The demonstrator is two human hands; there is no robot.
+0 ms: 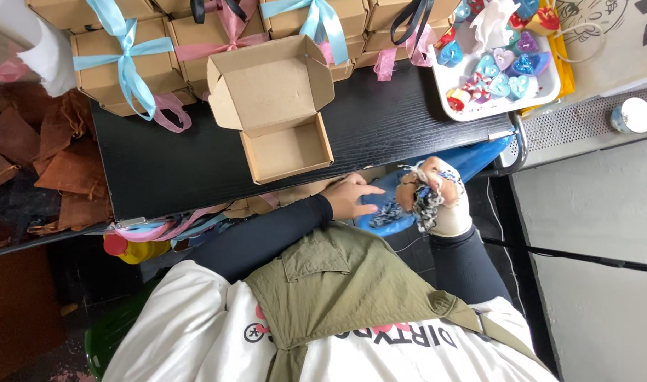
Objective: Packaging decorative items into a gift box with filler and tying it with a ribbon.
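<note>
While the right hand (442,205) is clenched tight around a tangled wad of blue, white and black paper shreds (425,204), I see the left hand (352,198) with fingers spread and holding nothing, its fingertips at the crumpled blue plastic bag (479,157) below the table edge. I judge the step in hand to be pulling filler out of that bag. The open brown cardboard box (287,145) sits empty on the black wooden table (161,163), just above both hands; reaching it would call for lifting the wad over the table edge without shedding strands. The bag's mouth is hidden behind the hands and I cannot tell how much is left inside. The closed ribbon-tied cardboard boxes (104,64) are cut off at the top.
</note>
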